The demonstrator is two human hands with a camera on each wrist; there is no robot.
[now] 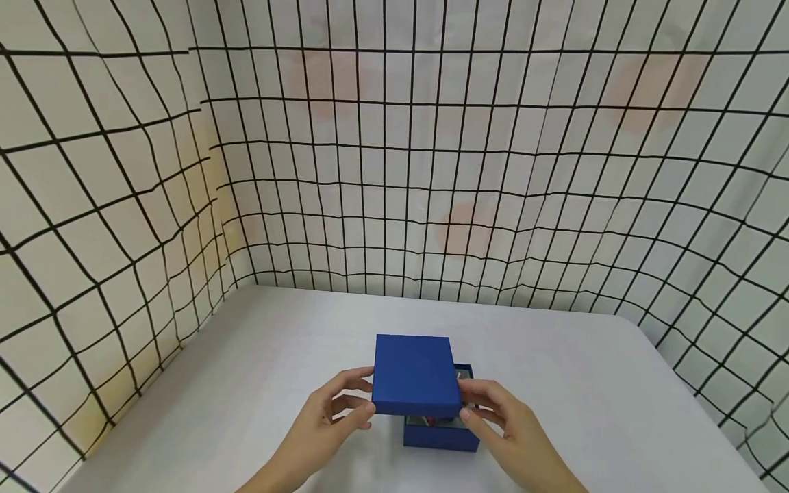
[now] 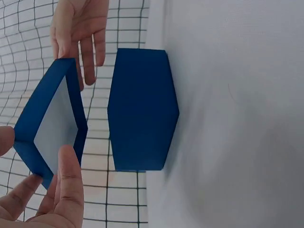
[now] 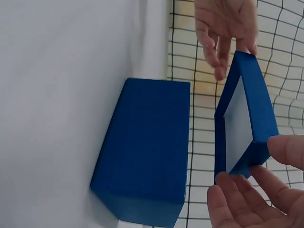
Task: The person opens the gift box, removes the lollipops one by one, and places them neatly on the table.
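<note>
A square blue box lid [image 1: 416, 373] is raised level above the open blue box [image 1: 440, 438], shifted a little to its left in the head view. My left hand [image 1: 329, 414] pinches the lid's left edge between thumb and fingers. On the opposite edge, my right hand [image 1: 505, 421] grips it in the same way. The wrist views show the lid's pale inside [image 2: 58, 126] facing down and the box's plain blue wall [image 3: 145, 142]. Small items, one with some red, show inside the box; the lid hides most of them.
The box stands on a white-covered table [image 1: 296, 342] near its front. Black grid netting [image 1: 407, 147] rises along the back and both sides, with a pale sheet bearing faint orange spots behind it.
</note>
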